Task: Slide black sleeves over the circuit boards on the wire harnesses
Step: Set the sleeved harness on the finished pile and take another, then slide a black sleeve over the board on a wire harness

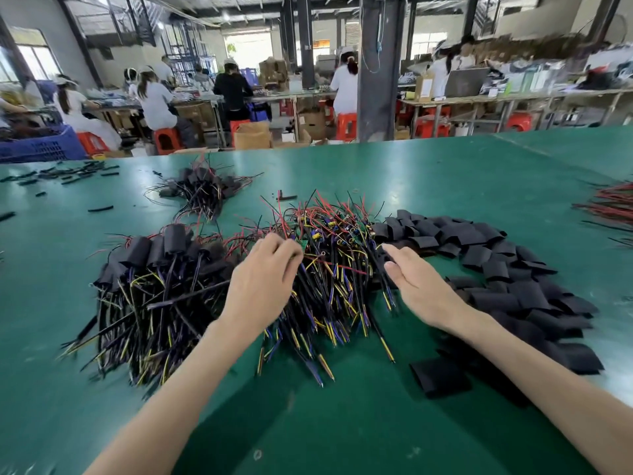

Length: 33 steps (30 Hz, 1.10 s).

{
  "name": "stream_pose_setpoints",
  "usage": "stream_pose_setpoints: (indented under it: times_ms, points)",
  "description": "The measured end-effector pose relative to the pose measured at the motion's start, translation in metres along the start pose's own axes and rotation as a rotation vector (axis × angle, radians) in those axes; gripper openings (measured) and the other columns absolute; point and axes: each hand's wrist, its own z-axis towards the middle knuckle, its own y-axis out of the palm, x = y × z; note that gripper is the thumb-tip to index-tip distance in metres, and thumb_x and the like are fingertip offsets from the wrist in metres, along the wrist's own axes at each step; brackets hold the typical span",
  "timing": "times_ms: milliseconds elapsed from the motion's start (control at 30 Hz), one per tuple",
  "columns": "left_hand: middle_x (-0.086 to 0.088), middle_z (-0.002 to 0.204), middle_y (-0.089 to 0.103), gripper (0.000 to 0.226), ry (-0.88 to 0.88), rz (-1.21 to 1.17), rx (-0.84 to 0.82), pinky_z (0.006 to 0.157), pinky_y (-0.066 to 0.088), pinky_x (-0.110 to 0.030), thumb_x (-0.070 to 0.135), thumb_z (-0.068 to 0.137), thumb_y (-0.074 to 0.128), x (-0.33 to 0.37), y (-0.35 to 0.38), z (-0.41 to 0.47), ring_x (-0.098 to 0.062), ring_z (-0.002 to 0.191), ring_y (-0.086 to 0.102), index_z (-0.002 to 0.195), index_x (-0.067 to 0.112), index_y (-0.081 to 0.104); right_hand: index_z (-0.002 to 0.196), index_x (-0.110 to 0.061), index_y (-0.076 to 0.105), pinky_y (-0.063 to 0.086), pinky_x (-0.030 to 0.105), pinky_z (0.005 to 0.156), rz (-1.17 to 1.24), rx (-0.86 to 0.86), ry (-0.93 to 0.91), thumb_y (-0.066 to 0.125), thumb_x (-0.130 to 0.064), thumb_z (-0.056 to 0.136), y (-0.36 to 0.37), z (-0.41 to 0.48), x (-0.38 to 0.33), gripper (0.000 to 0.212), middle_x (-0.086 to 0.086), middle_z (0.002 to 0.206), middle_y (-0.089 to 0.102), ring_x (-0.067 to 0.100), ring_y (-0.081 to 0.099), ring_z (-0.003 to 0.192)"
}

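A tangled heap of wire harnesses with bare circuit boards [337, 255] lies in the middle of the green table [342, 423]. My left hand [263, 272] reaches into its left side, fingers curled down among the wires beside a small green board; whether it grips one is hidden. My right hand [416, 286] hovers with straight fingers over the heap's right edge. A big pile of flat black sleeves [496, 269] spreads to the right. At the left lies a pile of harnesses with sleeves on them [150, 279].
A second small bundle of sleeved harnesses [202, 190] sits farther back. Loose black tube pieces [72, 174] scatter at the far left, and red and black wires [613, 204] lie at the right edge. Several seated workers [154, 101] fill benches beyond the table.
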Motion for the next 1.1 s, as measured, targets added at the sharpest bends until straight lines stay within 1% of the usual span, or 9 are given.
stream_pose_setpoints:
  times_ms: [100, 200, 300, 400, 533, 667, 833, 967, 1100]
  points:
    - [-0.002, 0.091, 0.058, 0.007, -0.001, -0.016, 0.015, 0.056, 0.046, -0.029, 0.015, 0.092, 0.061, -0.001, 0.005, -0.010, -0.022, 0.084, 0.058, 0.095, 0.011, 0.065, 0.144, -0.011, 0.030, 0.029, 0.021, 0.080, 0.006, -0.039, -0.012, 0.037, -0.024, 0.101, 0.002, 0.000, 0.002, 0.045, 0.000, 0.095, 0.039, 0.013, 0.043, 0.089]
    - [-0.002, 0.090, 0.059, 0.006, -0.018, -0.034, 0.077, 0.060, 0.042, -0.024, 0.013, 0.091, 0.062, 0.001, 0.003, -0.013, -0.020, 0.084, 0.058, 0.093, 0.010, 0.066, 0.132, -0.016, 0.047, 0.028, 0.015, 0.070, 0.002, 0.006, -0.054, 0.052, -0.020, 0.095, 0.004, 0.000, 0.003, 0.037, -0.004, 0.096, 0.045, -0.004, 0.043, 0.075]
    - [-0.003, 0.092, 0.060, 0.007, -0.046, -0.066, 0.135, 0.061, 0.045, -0.027, 0.013, 0.092, 0.060, 0.003, 0.001, -0.014, -0.021, 0.082, 0.057, 0.093, 0.008, 0.066, 0.118, -0.015, 0.059, 0.030, 0.010, 0.066, -0.001, 0.057, -0.065, 0.064, -0.016, 0.087, 0.005, 0.002, 0.002, 0.031, -0.005, 0.094, 0.052, -0.008, 0.044, 0.069]
    - [-0.004, 0.093, 0.059, 0.008, -0.058, -0.099, 0.150, 0.062, 0.046, -0.031, 0.013, 0.092, 0.059, 0.005, 0.000, -0.015, -0.021, 0.079, 0.055, 0.094, 0.007, 0.065, 0.112, -0.019, 0.064, 0.034, 0.009, 0.074, 0.040, 0.081, -0.030, 0.071, -0.016, 0.081, 0.005, 0.002, -0.001, 0.032, -0.006, 0.097, 0.060, -0.005, 0.050, 0.078]
    - [-0.001, 0.093, 0.059, 0.007, -0.066, -0.114, 0.136, 0.067, 0.037, -0.020, 0.013, 0.092, 0.060, 0.009, 0.000, -0.016, -0.017, 0.081, 0.054, 0.094, 0.009, 0.066, 0.111, -0.021, 0.066, 0.041, 0.027, 0.088, 0.134, 0.119, 0.021, 0.077, -0.016, 0.075, 0.005, 0.000, -0.007, 0.038, 0.000, 0.102, 0.066, 0.017, 0.058, 0.093]
    - [0.001, 0.092, 0.058, 0.007, -0.060, -0.103, 0.114, 0.066, 0.033, -0.016, 0.013, 0.092, 0.061, 0.008, 0.002, -0.017, -0.011, 0.077, 0.049, 0.094, 0.010, 0.066, 0.110, -0.020, 0.067, 0.042, 0.026, 0.091, 0.204, 0.149, 0.048, 0.078, -0.016, 0.073, 0.004, 0.000, -0.012, 0.038, -0.001, 0.102, 0.068, 0.015, 0.060, 0.093]
    - [0.001, 0.093, 0.059, 0.008, -0.069, -0.108, 0.110, 0.066, 0.037, -0.020, 0.014, 0.092, 0.060, 0.006, 0.001, -0.017, -0.012, 0.079, 0.052, 0.095, 0.011, 0.066, 0.099, -0.032, 0.066, 0.038, 0.006, 0.082, 0.283, 0.158, 0.052, 0.079, -0.016, 0.072, 0.000, 0.000, -0.014, 0.034, -0.021, 0.091, 0.066, -0.004, 0.058, 0.083]
    - [0.002, 0.092, 0.058, 0.007, -0.064, -0.117, 0.111, 0.065, 0.040, -0.022, 0.014, 0.092, 0.060, 0.006, 0.001, -0.017, -0.013, 0.080, 0.052, 0.094, 0.012, 0.067, 0.099, -0.032, 0.067, 0.040, 0.014, 0.088, 0.317, 0.156, 0.045, 0.079, -0.014, 0.072, -0.001, -0.001, -0.016, 0.034, -0.020, 0.093, 0.066, -0.002, 0.059, 0.086]
    - [0.000, 0.092, 0.057, 0.007, -0.026, -0.147, 0.098, 0.068, 0.046, -0.027, 0.013, 0.092, 0.060, 0.007, 0.001, -0.018, -0.016, 0.083, 0.054, 0.094, 0.010, 0.066, 0.108, -0.023, 0.068, 0.039, 0.017, 0.092, 0.244, 0.167, 0.027, 0.079, -0.016, 0.072, -0.002, -0.003, -0.020, 0.039, -0.008, 0.102, 0.067, 0.009, 0.060, 0.097]
